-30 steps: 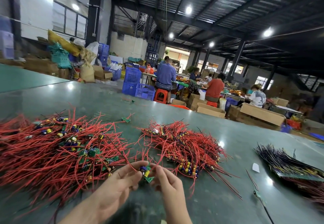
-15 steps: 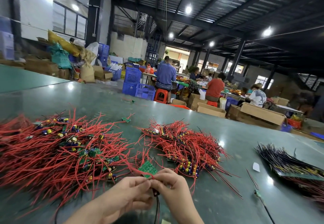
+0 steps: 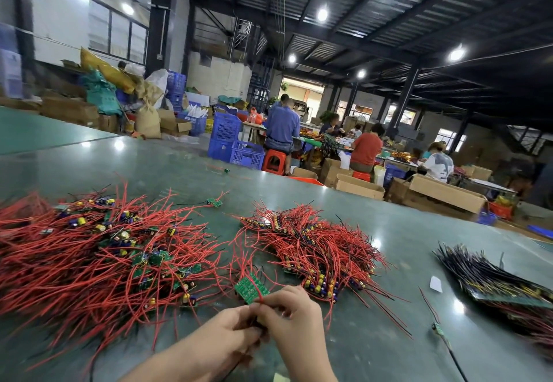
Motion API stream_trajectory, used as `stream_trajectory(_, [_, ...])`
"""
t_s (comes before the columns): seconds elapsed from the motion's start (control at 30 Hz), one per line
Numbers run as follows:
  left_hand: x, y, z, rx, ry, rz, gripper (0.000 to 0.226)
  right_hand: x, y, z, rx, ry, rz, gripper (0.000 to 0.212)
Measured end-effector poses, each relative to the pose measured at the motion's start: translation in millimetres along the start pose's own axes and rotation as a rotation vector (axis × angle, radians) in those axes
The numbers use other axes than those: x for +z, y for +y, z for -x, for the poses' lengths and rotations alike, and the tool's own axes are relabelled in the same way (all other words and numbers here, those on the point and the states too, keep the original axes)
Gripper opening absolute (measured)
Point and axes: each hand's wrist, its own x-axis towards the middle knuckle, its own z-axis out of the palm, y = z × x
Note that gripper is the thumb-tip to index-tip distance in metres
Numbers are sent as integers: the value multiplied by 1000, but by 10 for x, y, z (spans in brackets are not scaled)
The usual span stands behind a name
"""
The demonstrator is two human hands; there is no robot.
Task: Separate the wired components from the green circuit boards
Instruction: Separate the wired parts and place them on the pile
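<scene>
Green circuit board (image 3: 250,287) pinched between our left hand (image 3: 223,336) and right hand (image 3: 291,311), low centre frame; a tangled red-wired heap (image 3: 89,256) at left remains, while sorted piles (image 3: 314,250) suggest we're midway.

No legible text or labels anywhere.
</scene>
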Motion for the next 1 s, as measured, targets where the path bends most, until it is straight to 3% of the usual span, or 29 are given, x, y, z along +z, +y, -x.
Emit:
stream_trajectory(0.07, [32,17,-5,-29,53,-40,34,-3,-22,13,21,15,-35,18])
stream_trajectory(0.17, [38,36,-12,15,89,-115,20,-25,-37,4,212,31,-347,25])
stream_trajectory(0.27, [11,44,-4,137,100,-180,21,-14,-42,-17,458,34,-725,13])
stream_trajectory(0.37, [9,77,30,230,136,-279,32,16,-55,-6,534,53,-921,3])
stream_trajectory(0.47, [-11,77,23,339,239,-438,42,11,-42,-16,517,117,-894,12])
stream_trajectory(0.57, [-23,75,13,394,334,-546,31,38,-59,-4,452,151,-844,22])
stream_trajectory(0.7, [-27,126,10,342,367,-382,40,44,-107,0,431,101,-843,21])
stream_trajectory(0.87, [-16,170,37,286,351,-370,38,9,-96,-21,403,182,-830,22])
stream_trajectory(1.0, [0,159,44,309,426,-360,40,41,-130,-2,392,215,-791,21])
